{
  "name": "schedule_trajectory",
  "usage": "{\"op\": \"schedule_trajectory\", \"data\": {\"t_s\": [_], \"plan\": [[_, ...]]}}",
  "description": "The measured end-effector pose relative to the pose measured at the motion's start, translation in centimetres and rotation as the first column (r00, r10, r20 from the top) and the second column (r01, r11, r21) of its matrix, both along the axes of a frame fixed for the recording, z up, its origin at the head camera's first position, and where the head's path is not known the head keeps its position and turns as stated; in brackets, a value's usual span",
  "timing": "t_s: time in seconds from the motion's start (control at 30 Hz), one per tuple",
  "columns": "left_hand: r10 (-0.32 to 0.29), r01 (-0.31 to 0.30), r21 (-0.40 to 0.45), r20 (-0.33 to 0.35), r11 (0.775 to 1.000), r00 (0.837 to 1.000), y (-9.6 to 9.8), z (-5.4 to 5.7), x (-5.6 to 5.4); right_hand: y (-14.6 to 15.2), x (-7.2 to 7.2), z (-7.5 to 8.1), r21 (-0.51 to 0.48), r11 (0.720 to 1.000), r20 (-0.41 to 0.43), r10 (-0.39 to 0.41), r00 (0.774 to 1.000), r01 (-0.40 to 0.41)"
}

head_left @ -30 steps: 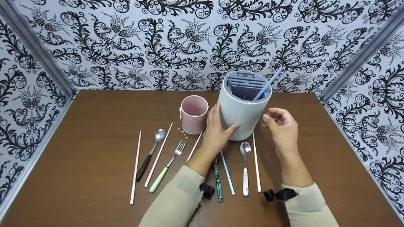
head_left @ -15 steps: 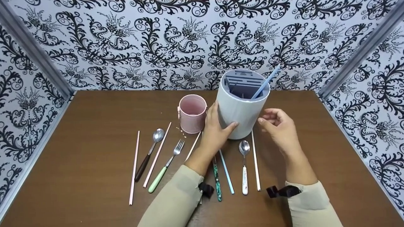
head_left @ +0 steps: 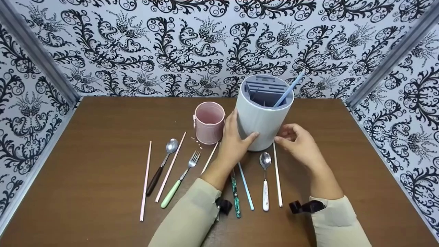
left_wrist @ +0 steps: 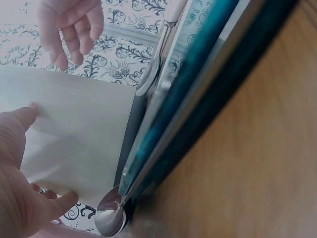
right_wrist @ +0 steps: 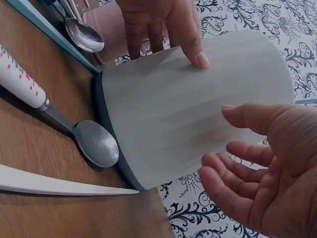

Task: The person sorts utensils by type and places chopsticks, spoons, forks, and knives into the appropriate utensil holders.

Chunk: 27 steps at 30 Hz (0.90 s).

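A tall white utensil holder (head_left: 262, 127) with a grey slotted top stands near the back of the table, one blue chopstick (head_left: 291, 88) leaning out of it. My left hand (head_left: 233, 145) grips its left side, thumb across the front. At its lower right hovers my right hand (head_left: 298, 145); in the right wrist view the thumb and loosely bent fingers (right_wrist: 230, 191) face the holder's wall with nothing in them. Just in front lie a spoon with a white floral handle (head_left: 265, 192) and a white chopstick (head_left: 278, 178).
Left of the holder stands a pink cup (head_left: 210, 133). Further left lie pink chopsticks (head_left: 145, 181), a dark-handled spoon (head_left: 161, 168) and a green-handled fork (head_left: 180, 180). A green-patterned handle (head_left: 235, 197) and a blue chopstick (head_left: 246, 187) lie by my left forearm. Patterned walls surround the table.
My right hand has moved left and down, closer to the holder's lower right side. The left hand has kept its grip on the holder, and the utensils on the table lie as before.
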<state>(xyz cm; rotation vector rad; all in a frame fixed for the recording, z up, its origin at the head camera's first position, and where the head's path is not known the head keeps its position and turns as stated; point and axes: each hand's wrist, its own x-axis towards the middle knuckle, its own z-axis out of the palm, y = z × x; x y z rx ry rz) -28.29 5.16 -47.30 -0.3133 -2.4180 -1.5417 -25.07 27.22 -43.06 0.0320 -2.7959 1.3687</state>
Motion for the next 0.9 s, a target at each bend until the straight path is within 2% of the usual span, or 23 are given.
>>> {"op": "schedule_trajectory", "data": {"t_s": [0.2,0.67,0.9], "plan": [[0.0,0.0,0.006,0.001,1.0,1.0,0.0,0.0,0.0,0.0,0.0,-0.4,0.128,0.991,0.032,0.041,0.999,-0.045],[-0.003,0.003,-0.006,0.025,1.0,1.0,0.0,0.0,0.0,0.2,-0.2,-1.9,0.259,0.962,0.135,0.053,0.989,-0.087],[-0.002,0.002,-0.005,0.03,1.0,1.0,0.0,0.0,0.0,0.3,-0.5,-2.9,0.263,0.957,0.203,0.066,0.977,-0.12]]}}
